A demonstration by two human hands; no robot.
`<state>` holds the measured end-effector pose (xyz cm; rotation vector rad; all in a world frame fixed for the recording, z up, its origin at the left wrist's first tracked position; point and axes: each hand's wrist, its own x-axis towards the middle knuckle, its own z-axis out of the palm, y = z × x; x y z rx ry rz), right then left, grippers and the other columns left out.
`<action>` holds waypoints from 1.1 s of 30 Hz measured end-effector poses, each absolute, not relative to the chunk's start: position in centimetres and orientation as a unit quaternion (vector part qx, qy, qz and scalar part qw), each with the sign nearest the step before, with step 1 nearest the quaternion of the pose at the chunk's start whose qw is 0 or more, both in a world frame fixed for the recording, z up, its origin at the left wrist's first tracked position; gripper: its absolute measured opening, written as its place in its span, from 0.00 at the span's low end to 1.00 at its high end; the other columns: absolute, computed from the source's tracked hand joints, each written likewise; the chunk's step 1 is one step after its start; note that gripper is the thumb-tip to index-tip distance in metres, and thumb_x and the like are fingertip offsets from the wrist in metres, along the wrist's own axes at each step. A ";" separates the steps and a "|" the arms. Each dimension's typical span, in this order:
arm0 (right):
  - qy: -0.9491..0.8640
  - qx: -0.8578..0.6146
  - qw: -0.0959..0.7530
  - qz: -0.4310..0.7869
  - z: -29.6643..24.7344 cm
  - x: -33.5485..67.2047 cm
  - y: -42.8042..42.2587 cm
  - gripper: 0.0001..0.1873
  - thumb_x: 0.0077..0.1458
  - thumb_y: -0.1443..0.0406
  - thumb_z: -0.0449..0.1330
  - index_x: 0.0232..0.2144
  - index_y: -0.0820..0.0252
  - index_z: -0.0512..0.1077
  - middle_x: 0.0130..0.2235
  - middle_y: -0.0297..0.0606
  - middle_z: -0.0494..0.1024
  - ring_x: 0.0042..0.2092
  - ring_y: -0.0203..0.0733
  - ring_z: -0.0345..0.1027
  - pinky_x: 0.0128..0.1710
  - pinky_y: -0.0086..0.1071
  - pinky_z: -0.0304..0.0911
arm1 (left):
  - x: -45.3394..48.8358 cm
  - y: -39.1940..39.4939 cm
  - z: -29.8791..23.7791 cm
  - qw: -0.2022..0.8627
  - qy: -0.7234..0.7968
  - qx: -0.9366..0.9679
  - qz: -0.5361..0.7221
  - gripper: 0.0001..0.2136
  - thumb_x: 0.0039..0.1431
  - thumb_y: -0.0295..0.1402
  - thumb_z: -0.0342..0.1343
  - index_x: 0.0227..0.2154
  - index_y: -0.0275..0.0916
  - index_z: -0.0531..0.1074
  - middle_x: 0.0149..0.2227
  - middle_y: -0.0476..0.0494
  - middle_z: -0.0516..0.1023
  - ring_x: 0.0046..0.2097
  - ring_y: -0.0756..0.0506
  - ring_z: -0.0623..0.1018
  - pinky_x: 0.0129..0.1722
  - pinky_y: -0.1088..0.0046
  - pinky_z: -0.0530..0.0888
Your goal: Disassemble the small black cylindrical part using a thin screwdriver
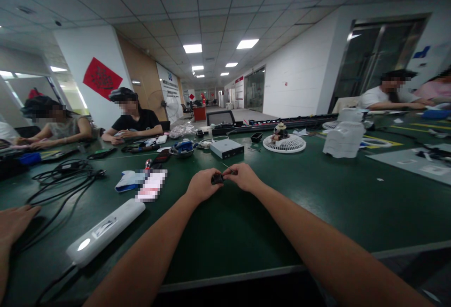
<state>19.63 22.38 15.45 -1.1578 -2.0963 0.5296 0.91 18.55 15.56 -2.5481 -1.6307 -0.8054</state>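
Observation:
Out over the table, my left hand is closed round a short black piece, rounded like a handle; its exact kind is too small to make out. Close beside it, my right hand pinches a thin metal rod that slants up to the left. The fingertips of both hands almost meet, and whether the two pieces join is hidden. Just beyond them lies a silver box with a dark front, resembling a disc drive.
A white fan grille and a white plastic housing stand to the right. At left lie a white power strip, black cables and a blue-and-white cloth. Another person's hand rests at the left edge; people sit across the table.

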 end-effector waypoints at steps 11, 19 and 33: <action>-0.781 -0.470 0.347 0.222 15.1 19.5 22.5 0.07 0.43 0.64 0.68 0.28 0.60 0.81 0.25 0.33 0.78 0.29 0.36 0.66 0.29 0.28 0.57 | 0.9 18.4 15.7 -0.009 -0.481 -0.834 -0.271 0.13 0.51 0.32 0.63 0.41 0.42 0.76 0.41 0.46 0.80 0.43 0.43 0.78 0.42 0.70 0.73; -0.801 -0.461 0.345 0.163 15.2 19.2 22.2 0.08 0.48 0.63 0.62 0.30 0.59 0.81 0.27 0.35 0.78 0.29 0.36 0.67 0.28 0.28 0.56 | 1.1 18.3 15.8 0.006 -0.511 -0.816 -0.271 0.13 0.52 0.34 0.62 0.42 0.43 0.76 0.40 0.46 0.81 0.41 0.42 0.79 0.40 0.70 0.72; -0.823 -0.452 0.320 0.129 15.4 19.4 22.3 0.07 0.49 0.62 0.63 0.29 0.58 0.81 0.28 0.36 0.80 0.31 0.38 0.69 0.30 0.29 0.57 | 0.8 18.7 15.5 -0.003 -0.499 -0.825 -0.264 0.15 0.50 0.33 0.65 0.42 0.43 0.76 0.40 0.47 0.81 0.42 0.43 0.78 0.41 0.69 0.72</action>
